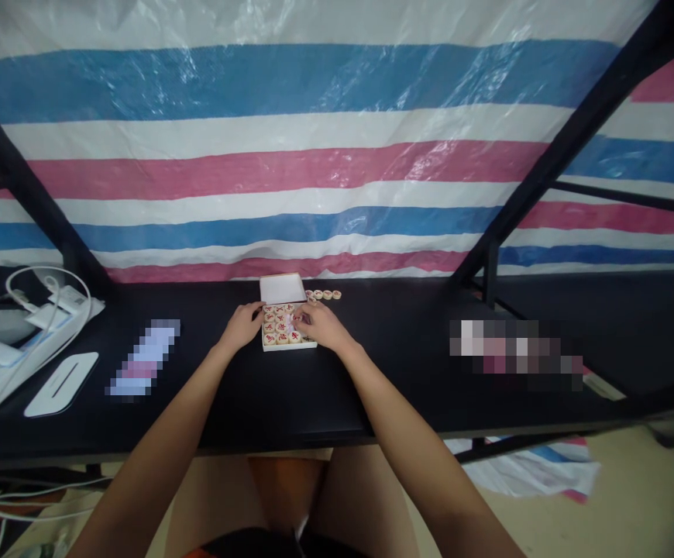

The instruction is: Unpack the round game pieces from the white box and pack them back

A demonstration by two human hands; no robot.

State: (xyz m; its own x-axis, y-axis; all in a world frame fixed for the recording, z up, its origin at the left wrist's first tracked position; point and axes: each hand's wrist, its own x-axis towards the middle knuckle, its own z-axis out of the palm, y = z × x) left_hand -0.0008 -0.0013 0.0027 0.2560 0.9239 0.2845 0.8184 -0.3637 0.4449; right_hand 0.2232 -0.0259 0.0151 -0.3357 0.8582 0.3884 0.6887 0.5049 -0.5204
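A small white box point(289, 347) of Chinese chess pieces lies on the black surface in front of me. Round cream pieces point(282, 327) with red characters fill it in rows. My left hand point(242, 327) is at the box's left side, its fingers curled on the edge near the back corner. Over the right part of the box, my right hand point(324, 325) pinches a chess piece point(298, 318), partly covered by the fingers. The white lid point(282, 289) lies behind the box. Several more pieces point(328, 294) stand in a row behind my right hand.
On the black tabletop point(244, 415), a blurred-out phone-shaped item point(145, 358) and a white flat object point(61, 384) lie left. White cables and a power strip point(29, 341) are farther left. Another blurred item point(511, 353) lies right. A striped plastic sheet point(290, 170) hangs behind.
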